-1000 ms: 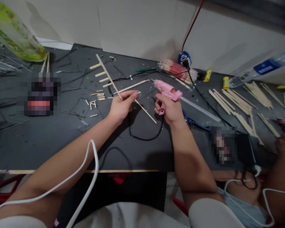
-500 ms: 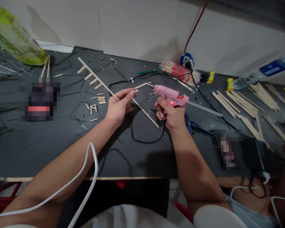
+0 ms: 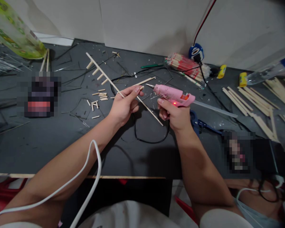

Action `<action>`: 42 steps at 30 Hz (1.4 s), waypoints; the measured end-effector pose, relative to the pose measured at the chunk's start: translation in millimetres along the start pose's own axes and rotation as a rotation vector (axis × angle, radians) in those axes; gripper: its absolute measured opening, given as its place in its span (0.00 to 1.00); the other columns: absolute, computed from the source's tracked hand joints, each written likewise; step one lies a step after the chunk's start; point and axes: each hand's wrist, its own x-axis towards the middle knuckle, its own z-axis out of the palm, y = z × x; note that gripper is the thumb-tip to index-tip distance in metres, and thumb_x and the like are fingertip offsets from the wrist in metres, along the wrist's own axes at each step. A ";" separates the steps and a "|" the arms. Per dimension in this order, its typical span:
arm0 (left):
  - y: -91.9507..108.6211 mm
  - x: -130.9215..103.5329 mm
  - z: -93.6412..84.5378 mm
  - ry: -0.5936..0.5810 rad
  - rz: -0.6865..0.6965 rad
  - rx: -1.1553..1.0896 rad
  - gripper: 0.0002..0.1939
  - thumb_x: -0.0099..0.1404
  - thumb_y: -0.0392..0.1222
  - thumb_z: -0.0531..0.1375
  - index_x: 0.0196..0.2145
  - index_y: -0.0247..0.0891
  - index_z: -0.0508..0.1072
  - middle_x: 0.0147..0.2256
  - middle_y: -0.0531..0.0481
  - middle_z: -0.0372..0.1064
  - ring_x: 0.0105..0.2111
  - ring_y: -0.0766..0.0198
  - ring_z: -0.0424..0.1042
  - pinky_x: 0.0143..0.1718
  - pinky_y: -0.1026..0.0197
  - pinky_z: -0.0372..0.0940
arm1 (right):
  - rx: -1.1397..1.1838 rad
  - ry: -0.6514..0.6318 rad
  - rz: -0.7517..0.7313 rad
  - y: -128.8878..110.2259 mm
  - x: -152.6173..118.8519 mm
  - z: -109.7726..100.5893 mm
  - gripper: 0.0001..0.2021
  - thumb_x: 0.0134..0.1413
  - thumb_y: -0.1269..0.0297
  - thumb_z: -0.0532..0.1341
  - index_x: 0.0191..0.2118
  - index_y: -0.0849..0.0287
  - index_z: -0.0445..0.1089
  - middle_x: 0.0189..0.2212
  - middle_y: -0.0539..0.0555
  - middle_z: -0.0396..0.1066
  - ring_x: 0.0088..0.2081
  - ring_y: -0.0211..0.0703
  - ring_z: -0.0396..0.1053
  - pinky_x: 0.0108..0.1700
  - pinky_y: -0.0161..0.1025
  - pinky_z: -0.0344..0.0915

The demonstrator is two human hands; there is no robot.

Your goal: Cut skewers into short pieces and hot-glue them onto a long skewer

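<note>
My left hand [image 3: 125, 103] is closed, pinching a short wooden peg [image 3: 142, 88] between thumb and fingertips. Through the same hand runs a long thin wooden stick [image 3: 110, 80], slanting from upper left to lower right. Several short pegs [image 3: 95, 71] stick out from one side of its far part. My right hand [image 3: 174, 112] is wrapped round the grip of a pink glue gun [image 3: 169, 92], whose light glows red. The metal nozzle [image 3: 150, 85] points left, just short of the peg, with a small gap. A clear glue stick [image 3: 215, 109] extends from the gun's rear.
Loose cut pegs [image 3: 102, 95] lie left of my left hand. Farther back are a bagged bundle of sticks [image 3: 187, 66] and a green bottle [image 3: 16, 31]. Flat wooden strips [image 3: 256, 101] lie right, near a blue-handled tool [image 3: 196, 122]. A black cord [image 3: 152, 141] loops between my hands.
The peg in my left fingertips has come closer to the glue gun's nozzle. Both hands keep their holds. The whole view has shifted slightly.
</note>
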 end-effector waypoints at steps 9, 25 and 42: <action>0.0 -2.4 1.7 -0.009 -0.002 0.037 0.09 0.68 0.46 0.67 0.36 0.38 0.78 0.32 0.57 0.67 0.16 0.79 0.43 0.16 0.65 0.46 | 0.016 -0.045 0.057 -1.0 -1.5 0.9 0.15 0.47 0.56 0.77 0.21 0.57 0.75 0.11 0.45 0.64 0.12 0.31 0.56 0.14 0.34 0.53; 1.5 -4.1 2.2 -0.032 -0.012 0.019 0.09 0.67 0.47 0.69 0.37 0.37 0.79 0.31 0.57 0.66 0.16 0.80 0.43 0.17 0.66 0.43 | 0.030 -0.005 0.057 -0.7 -1.4 1.3 0.15 0.44 0.57 0.78 0.21 0.57 0.75 0.14 0.46 0.67 0.12 0.31 0.58 0.14 0.33 0.55; 4.4 -5.9 4.5 -0.017 -0.039 0.026 0.09 0.70 0.46 0.67 0.36 0.37 0.79 0.30 0.57 0.66 0.17 0.79 0.43 0.17 0.66 0.45 | 0.003 0.001 0.017 3.0 -0.4 -1.4 0.15 0.43 0.58 0.79 0.22 0.54 0.73 0.14 0.45 0.64 0.13 0.32 0.56 0.13 0.35 0.55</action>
